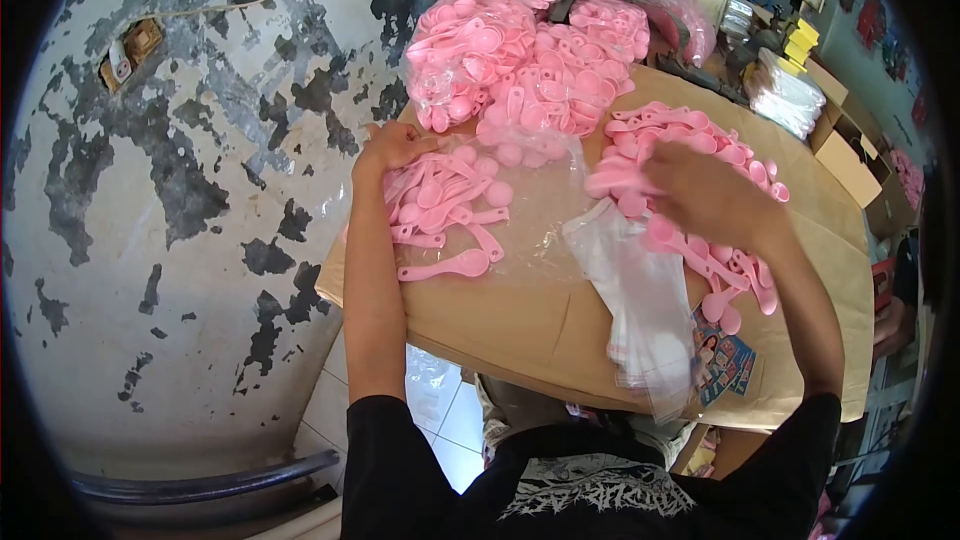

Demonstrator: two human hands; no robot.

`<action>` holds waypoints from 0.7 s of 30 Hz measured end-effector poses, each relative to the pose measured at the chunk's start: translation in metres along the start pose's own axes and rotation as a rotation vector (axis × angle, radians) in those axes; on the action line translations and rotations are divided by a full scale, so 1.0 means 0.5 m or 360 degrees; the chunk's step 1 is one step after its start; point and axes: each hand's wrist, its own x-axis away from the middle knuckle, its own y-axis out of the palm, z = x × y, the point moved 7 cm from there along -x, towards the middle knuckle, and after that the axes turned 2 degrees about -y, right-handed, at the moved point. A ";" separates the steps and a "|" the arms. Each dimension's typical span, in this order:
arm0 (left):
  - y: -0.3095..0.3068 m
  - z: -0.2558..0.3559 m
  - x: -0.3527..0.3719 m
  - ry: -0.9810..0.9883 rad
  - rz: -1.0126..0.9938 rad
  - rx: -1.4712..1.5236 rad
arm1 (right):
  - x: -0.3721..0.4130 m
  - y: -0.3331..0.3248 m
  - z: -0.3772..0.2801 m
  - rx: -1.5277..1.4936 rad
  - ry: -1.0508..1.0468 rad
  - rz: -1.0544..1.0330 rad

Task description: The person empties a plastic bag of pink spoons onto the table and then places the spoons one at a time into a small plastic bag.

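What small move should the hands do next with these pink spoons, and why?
Probably the right hand should gather a few from the right pile of spoons and carry them to the clear bags beside it. That hand is blurred over this pile, the bags lie flat just below it, and the left hand is pressed on the left pile.

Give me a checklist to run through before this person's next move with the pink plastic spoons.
1. Left hand lies palm-down on the left heap of pink plastic spoons: ok.
2. Right hand is over the right heap of spoons; grip on a spoon: cannot tell, blurred.
3. Stack of clear plastic bags lies within reach between the arms: ok.
4. Brown cardboard top has bare room in front: ok.
5. Filled clear bags of spoons sit behind the heaps, apart from both hands: ok.
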 end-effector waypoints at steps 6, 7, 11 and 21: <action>0.011 -0.003 -0.008 -0.0036 -0.0018 0.0004 | -0.005 0.061 0.006 -0.0245 -0.0328 0.0267; 0.011 -0.005 -0.007 -0.0030 -0.0021 -0.0001 | -0.038 0.103 -0.025 -0.0283 -0.0396 0.0244; 0.005 0.015 0.008 -0.0045 -0.0099 -0.0129 | -0.180 0.212 -0.158 0.0083 -0.0792 0.0290; -0.004 0.021 0.009 -0.0024 -0.0126 -0.0054 | -0.252 0.254 -0.151 0.0199 -0.0220 0.0013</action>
